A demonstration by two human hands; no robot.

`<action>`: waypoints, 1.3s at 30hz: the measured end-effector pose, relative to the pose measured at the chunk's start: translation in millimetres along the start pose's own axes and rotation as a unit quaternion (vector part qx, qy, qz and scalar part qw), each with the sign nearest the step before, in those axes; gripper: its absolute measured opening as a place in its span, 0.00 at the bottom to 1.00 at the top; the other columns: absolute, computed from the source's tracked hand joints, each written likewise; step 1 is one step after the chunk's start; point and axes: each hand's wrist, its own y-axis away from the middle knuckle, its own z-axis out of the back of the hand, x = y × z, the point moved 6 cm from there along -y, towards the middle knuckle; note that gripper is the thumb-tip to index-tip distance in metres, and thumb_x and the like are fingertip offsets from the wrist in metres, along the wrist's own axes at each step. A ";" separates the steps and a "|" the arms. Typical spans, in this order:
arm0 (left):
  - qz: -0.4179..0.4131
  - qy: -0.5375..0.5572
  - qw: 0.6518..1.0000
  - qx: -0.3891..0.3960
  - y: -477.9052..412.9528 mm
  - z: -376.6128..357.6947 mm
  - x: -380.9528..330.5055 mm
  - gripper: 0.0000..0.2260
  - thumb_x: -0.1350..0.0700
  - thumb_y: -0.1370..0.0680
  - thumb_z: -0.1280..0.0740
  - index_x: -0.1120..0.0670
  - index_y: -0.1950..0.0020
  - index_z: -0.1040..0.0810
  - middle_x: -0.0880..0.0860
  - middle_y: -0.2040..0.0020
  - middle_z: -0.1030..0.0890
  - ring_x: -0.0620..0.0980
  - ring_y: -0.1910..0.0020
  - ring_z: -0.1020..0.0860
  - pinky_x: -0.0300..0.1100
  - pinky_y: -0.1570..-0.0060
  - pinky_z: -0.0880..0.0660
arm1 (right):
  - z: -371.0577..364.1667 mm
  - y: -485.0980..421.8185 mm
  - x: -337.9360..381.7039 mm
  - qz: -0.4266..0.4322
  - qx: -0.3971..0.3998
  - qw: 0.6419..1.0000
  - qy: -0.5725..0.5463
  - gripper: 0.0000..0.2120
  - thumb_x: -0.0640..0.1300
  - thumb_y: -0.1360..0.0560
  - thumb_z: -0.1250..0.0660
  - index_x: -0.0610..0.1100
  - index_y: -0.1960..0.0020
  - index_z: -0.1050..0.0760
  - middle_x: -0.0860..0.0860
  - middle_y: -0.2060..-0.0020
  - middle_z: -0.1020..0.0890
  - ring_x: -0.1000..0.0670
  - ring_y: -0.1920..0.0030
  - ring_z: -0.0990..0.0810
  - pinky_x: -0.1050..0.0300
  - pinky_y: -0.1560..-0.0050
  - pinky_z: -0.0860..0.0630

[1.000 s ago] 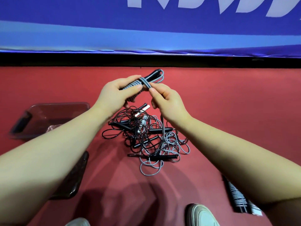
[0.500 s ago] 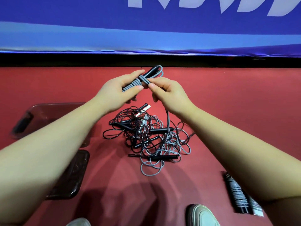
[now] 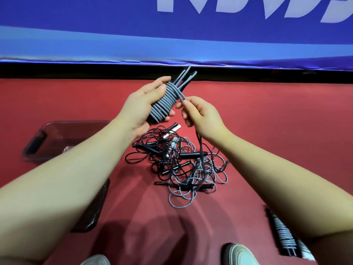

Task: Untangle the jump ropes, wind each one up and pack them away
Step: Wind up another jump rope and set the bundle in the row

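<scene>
Wound grey rope (image 3: 165, 104): axis tilted up-right, clasped in left grip (image 3: 139, 111); free tail (image 3: 181, 96) pinched by right grip (image 3: 204, 117), just rightward.

Left hand (image 3: 141, 109), right hand (image 3: 203, 116), both curled

Black handles inside grey cord bundle (image 3: 164, 104): mostly buried under coils and left grip (image 3: 141, 109), only tips showing.
Loose cord (image 3: 200, 148) below right grip (image 3: 202, 115): lost in tangled pile of black and grey jump ropes (image 3: 179, 161); rope count unreadable.
Dark translucent plastic tray (image 3: 63, 131): near corner under left forearm (image 3: 66, 178).
Dark flat plastic piece (image 3: 93, 213): mostly covered by same forearm.
Wound grey-and-black rope bundle (image 3: 282, 232): partly behind right forearm (image 3: 277, 178), lower end blurred.
Two pale shoes (image 3: 240, 254): cut by bottom edge.
White banner lettering (image 3: 248, 8): cut by top edge.
</scene>
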 end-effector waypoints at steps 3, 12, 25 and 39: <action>0.010 0.051 0.997 0.049 2.3 -3.4 -3.6 0.09 0.56 0.22 0.39 0.47 0.46 0.23 0.53 0.60 0.18 0.53 0.70 0.21 0.40 0.72 0.24 | 2.2 2.6 -8.8 0.020 0.069 0.997 0.034 0.15 0.43 0.18 0.48 0.53 0.56 0.26 0.54 0.72 0.31 0.53 0.70 0.34 0.60 0.64 0.35; 0.058 -0.158 0.951 0.260 18.1 -13.6 4.5 0.16 0.54 0.33 0.24 0.49 0.46 0.18 0.52 0.53 0.16 0.49 0.61 0.19 0.39 0.65 0.22 | 32.4 -3.9 -9.7 0.023 0.243 0.928 0.282 0.09 0.34 0.24 0.36 0.43 0.60 0.22 0.49 0.67 0.24 0.56 0.67 0.30 0.62 0.61 0.32; -0.031 -0.666 0.739 0.090 7.4 -34.6 20.8 0.15 0.46 0.26 0.32 0.46 0.40 0.25 0.47 0.41 0.22 0.52 0.42 0.25 0.46 0.45 0.28 | 35.4 -15.6 11.9 -0.067 0.155 0.896 0.411 0.13 0.49 0.22 0.39 0.42 0.46 0.20 0.44 0.53 0.18 0.47 0.54 0.24 0.58 0.60 0.35; 0.061 -0.145 0.986 -0.056 5.2 -3.9 29.2 0.17 0.62 0.22 0.37 0.50 0.35 0.26 0.54 0.48 0.21 0.51 0.65 0.22 0.34 0.77 0.29 | 0.7 11.4 -8.3 -0.028 -0.161 0.986 0.036 0.10 0.40 0.23 0.37 0.45 0.45 0.20 0.51 0.53 0.18 0.51 0.51 0.20 0.54 0.44 0.25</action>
